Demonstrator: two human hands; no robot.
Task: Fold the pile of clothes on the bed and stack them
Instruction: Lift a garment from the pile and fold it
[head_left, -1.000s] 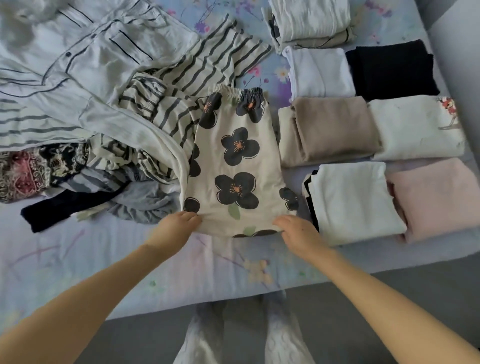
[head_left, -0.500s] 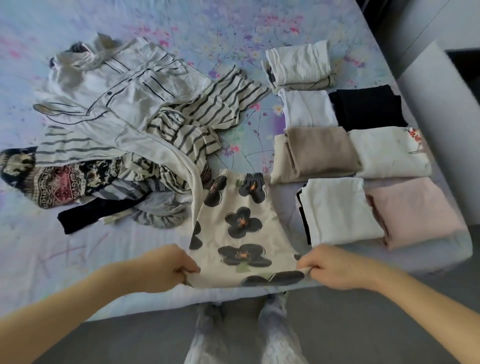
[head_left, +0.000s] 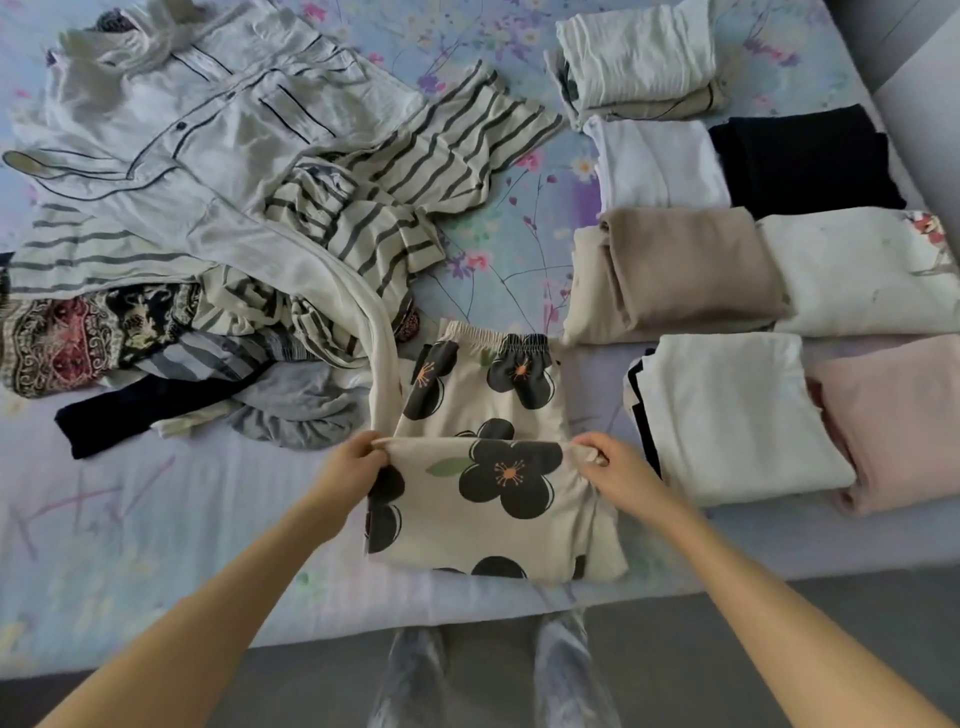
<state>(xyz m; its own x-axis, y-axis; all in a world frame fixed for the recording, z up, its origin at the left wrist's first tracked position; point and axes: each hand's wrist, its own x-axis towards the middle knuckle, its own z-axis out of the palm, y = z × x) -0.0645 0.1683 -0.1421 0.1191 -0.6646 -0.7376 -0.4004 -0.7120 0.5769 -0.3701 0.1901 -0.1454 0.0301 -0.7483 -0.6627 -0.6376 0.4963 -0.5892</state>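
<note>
Two hands hold the flowered shorts (head_left: 493, 488): the left hand (head_left: 353, 462) pinches the doubled-over edge at its left end, the right hand (head_left: 608, 467) at its right end, fingers curled on the cloth. The shorts lie on the bed (head_left: 156, 545). Left of them sprawls the unfolded pile (head_left: 208, 218); right of them sit folded garments (head_left: 727, 415).
</note>
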